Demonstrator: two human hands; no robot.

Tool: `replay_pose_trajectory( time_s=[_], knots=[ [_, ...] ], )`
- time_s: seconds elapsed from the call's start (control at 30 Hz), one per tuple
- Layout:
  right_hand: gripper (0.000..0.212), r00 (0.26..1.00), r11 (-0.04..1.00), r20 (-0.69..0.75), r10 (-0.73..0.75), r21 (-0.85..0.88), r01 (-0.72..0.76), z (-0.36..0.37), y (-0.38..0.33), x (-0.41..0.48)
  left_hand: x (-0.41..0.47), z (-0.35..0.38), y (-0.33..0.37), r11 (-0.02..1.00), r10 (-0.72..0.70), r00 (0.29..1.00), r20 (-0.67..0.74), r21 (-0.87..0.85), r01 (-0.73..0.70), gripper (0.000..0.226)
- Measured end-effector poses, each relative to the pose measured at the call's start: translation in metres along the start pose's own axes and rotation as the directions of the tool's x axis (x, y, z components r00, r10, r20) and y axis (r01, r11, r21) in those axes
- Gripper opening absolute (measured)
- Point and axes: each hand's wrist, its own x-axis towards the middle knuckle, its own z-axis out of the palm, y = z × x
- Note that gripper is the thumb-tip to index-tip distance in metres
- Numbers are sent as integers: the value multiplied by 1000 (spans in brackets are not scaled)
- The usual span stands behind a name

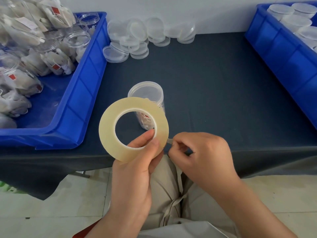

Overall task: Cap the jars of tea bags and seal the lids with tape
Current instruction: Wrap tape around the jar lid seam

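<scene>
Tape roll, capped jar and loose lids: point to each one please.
tape roll (107,133), head view, left side of the ring.
capped jar (145,92), head view, top of its lid.
loose lids (155,28), head view, a lid mid-pile.

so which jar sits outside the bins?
The capped jar standing alone on the dark table, just behind the tape roll. Every other jar sits in the left bin or the right bin.

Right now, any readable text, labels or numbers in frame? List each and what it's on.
Nothing legible.
Too small to read: red tags on tea bags in the left bin.
Blurred: white tag on a tea bag there, faint print.
No print visible on the tape roll, jar or lids.
</scene>
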Motion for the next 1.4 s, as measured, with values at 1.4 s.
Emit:
replay_pose_trajectory(
  time_s=[1.4],
  knots=[
    [29,820,269,375,433,814,-514,-12,-4,-18,5,6,19,386,311,712,629,601,-700,47]
  ],
)
